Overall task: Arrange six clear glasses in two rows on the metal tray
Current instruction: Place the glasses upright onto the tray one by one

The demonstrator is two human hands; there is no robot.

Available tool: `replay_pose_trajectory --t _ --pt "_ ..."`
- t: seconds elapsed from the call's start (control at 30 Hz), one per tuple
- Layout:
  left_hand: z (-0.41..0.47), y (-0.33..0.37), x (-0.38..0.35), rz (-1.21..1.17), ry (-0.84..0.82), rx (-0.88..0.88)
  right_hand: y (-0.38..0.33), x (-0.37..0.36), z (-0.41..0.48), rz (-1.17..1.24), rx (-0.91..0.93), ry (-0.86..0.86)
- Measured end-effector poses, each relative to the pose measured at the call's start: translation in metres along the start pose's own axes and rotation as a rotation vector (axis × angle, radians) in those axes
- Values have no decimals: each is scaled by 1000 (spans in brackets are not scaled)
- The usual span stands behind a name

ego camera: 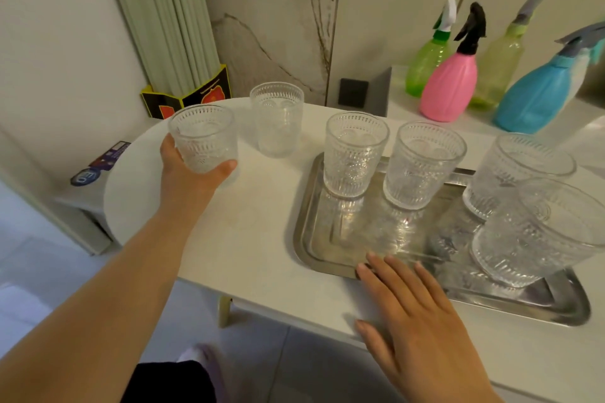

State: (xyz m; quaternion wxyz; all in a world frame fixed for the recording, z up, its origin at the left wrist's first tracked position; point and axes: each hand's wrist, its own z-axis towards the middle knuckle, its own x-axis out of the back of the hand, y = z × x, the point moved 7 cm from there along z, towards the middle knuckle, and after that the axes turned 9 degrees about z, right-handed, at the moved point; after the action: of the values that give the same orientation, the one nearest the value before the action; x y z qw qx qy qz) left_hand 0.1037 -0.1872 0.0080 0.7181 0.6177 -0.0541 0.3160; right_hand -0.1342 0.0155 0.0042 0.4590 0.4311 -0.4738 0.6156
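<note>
A metal tray (330, 258) lies on the white table, right of centre. Three clear embossed glasses stand along its far side: one at the left (355, 154), one in the middle (422, 164), one at the right (517, 173). Another glass (537, 232) stands nearer, at the tray's right. My left hand (186, 173) grips a glass (203, 137) from below, left of the tray and slightly above the table. A further glass (276, 118) stands on the table behind it. My right hand (415, 321) lies flat, fingers spread, on the tray's near rim and holds nothing.
Several spray bottles stand on a ledge at the back right: green (429, 56), pink (450, 85), yellow-green (497, 69), blue (537, 91). A yellow and black box (196, 98) with pale rods stands behind the table's far left. The table's near edge (268, 291) runs below the tray.
</note>
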Motion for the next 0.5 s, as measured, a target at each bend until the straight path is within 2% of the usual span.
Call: replay_pose_trajectory --t 0.2,0.33,0.5 --pt "-13 -1 7 35 -19 29 0 1 -3 42 -19 -5" --pt "-37 9 12 28 -62 16 -1 3 -5 59 7 48" --pt "-86 45 11 -31 -108 -76 3 11 -13 56 30 121"
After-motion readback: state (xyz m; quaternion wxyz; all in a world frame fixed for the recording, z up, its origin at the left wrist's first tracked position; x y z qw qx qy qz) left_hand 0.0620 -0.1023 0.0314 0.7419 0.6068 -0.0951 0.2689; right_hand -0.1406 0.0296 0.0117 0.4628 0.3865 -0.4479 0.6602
